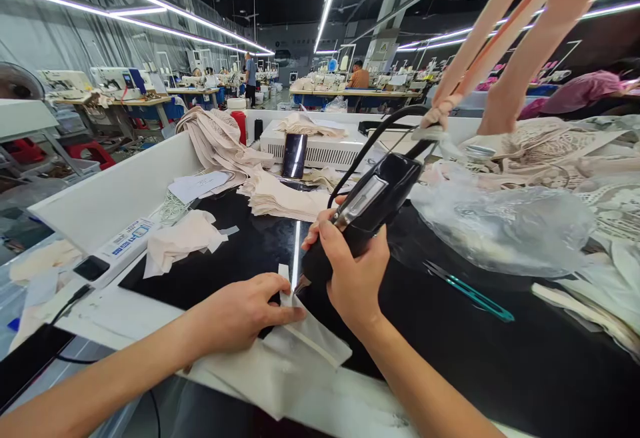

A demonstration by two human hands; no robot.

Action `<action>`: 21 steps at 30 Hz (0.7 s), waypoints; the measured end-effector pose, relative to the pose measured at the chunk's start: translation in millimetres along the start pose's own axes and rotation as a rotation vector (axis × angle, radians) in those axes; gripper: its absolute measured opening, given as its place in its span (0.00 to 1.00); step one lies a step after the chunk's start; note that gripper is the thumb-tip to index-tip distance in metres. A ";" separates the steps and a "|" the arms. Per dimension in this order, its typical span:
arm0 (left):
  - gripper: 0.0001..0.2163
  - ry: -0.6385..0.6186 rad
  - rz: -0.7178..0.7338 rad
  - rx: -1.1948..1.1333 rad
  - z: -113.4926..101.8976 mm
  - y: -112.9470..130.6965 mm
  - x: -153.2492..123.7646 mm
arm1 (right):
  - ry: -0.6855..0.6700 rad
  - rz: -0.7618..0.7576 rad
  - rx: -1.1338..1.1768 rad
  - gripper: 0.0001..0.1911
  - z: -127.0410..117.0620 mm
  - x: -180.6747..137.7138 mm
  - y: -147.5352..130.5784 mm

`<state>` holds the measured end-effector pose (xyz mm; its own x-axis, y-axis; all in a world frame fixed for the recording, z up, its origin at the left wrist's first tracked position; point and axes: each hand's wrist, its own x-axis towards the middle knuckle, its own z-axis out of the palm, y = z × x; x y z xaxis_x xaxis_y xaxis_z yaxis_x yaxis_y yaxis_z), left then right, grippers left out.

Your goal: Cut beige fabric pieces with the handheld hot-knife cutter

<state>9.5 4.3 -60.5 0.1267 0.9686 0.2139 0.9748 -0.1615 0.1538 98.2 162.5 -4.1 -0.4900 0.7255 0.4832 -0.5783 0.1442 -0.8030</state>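
My right hand [353,268] is wrapped around a black handheld electric tool [377,195] with a shiny metal plate on its side. The tool tilts, its lower end close to the black worktop [440,351] and a cord looping from its top. At the front edge, my left hand [245,311] has thumb and forefinger closed on a pale fabric piece [273,378] with a narrow translucent strip [320,338] lying over it. The tool's lower end is beside those fingertips; whether it touches the fabric I cannot tell.
Peach fabric bands [480,58] hang down to the tool. Teal-handled tweezers [470,291] and a clear plastic bag [505,218] lie on the right. Stacked fabric pieces [285,195], a phone [294,155] and a white vented box [320,141] are behind; fabric scraps [183,241] lie left.
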 end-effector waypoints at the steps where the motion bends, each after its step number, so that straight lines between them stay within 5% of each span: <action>1: 0.30 0.005 0.000 -0.003 0.3 0.0 0.2 | 0.003 0.000 -0.007 0.13 0.0 0.1 0.2; 21: 0.22 -0.070 -0.069 0.045 -5.1 1.9 10.0 | 0.092 0.097 0.086 0.21 -10.0 15.4 7.2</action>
<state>11.7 12.7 -53.1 0.0698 0.9882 0.1365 0.9888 -0.0867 0.1217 93.1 181.5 -5.9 -0.4868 0.7925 0.3674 -0.5870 0.0147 -0.8095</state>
